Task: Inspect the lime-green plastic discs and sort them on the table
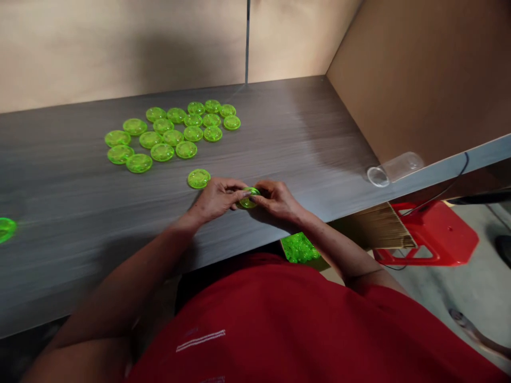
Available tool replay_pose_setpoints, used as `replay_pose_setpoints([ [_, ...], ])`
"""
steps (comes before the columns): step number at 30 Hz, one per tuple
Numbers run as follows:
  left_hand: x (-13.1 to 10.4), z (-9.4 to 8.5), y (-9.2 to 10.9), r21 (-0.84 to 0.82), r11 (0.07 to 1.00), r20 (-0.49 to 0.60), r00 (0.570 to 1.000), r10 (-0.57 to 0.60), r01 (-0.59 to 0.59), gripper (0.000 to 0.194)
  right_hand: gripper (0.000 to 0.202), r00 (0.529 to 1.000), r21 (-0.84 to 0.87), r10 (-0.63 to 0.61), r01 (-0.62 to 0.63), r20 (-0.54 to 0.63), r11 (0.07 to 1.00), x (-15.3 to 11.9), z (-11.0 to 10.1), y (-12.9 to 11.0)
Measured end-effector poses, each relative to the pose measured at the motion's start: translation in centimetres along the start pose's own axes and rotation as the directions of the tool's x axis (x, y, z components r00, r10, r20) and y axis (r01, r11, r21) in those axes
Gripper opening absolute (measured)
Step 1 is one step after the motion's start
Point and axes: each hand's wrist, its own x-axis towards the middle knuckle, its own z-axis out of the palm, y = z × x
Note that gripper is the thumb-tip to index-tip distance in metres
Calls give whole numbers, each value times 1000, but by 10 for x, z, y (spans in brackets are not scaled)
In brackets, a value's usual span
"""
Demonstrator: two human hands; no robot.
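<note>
A clear cup lies on its side, with a red stool nearby

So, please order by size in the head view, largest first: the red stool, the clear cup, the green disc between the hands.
1. Red stool
2. Clear cup
3. Green disc, partly covered, yet clearly smallest

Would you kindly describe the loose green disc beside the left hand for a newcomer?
On the gray table, find the left hand. The green disc lies just beside it. Unlike the grouped discs farther back, it sits alone; unlike the held disc, it's loose.
</note>
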Motion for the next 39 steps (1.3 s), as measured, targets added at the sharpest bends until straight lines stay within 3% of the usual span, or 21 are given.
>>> replay_pose_setpoints([
  [2, 7, 0, 2, 19, 997, 13, 997, -79, 79, 35, 40, 998, 65, 50, -47, -45, 997, -3, -6, 2],
  [5, 21, 7, 7, 15, 983, -27, 983, -181, 182, 20, 36, 966, 107, 91, -66, -241, 992, -3, -24, 10],
  [8, 40, 20, 8, 30, 975, -67, 974, -218, 221, 9, 30, 927, 42, 38, -23, -373, 999, 1, -42, 22],
  [13, 65, 45, 0, 128, 981, -58, 988, -140, 147, 11, 24, 916, -193, -143, 74, -375, 978, 4, -47, 33],
  [15, 68, 46, -5, 193, 981, -65, 998, -14, 26, 14, 22, 912, -276, -181, 79, -368, 958, 6, -44, 33],
  [17, 65, 36, -9, 329, 934, -129, 973, 193, -142, 18, 21, 908, -345, -207, 74, -366, 936, 7, -43, 34],
  [18, 60, 25, -10, 429, 880, -174, 938, 300, -202, 19, 21, 905, -376, -221, 74, -364, 924, 7, -43, 34],
  [20, 44, -1, -11, 619, 762, -216, 891, 399, -191, 23, 23, 903, -435, -250, 80, -350, 897, 7, -45, 33],
  [22, 25, -30, -13, 775, 625, -208, 896, 392, -94, 27, 27, 918, -501, -263, 84, -299, 861, 8, -43, 32],
  [24, 6, -52, -16, 874, 484, -148, 932, 331, -33, 32, 33, 953, -578, -232, 80, -194, 812, 11, -37, 29],
  [27, -14, -66, -27, 927, 375, -88, 968, 236, -7, 46, 50, 995, -688, -97, 70, -1, 722, 28, -26, 21],
  [30, -22, -69, -40, 938, 345, -78, 971, 227, -6, 52, 62, 995, -754, -6, 78, 98, 653, 56, -30, -5],
  [34, -27, -74, -51, 932, 362, -81, 961, 266, -22, 52, 79, 981, -781, -194, 113, -11, 614, 71, -70, -87],
  [35, -27, -76, -53, 927, 375, -85, 957, 278, -27, 52, 83, 951, -781, -302, 144, -59, 607, 67, -80, -112],
  [37, -29, -78, -55, 913, 407, -102, 948, 302, -31, 51, 88, 843, -807, -515, 193, -154, 558, 55, -91, -151],
  [39, -30, -79, -56, 904, 425, -111, 946, 306, -31, 52, 87, 789, -839, -580, 165, -204, 519, 44, -84, -165],
])
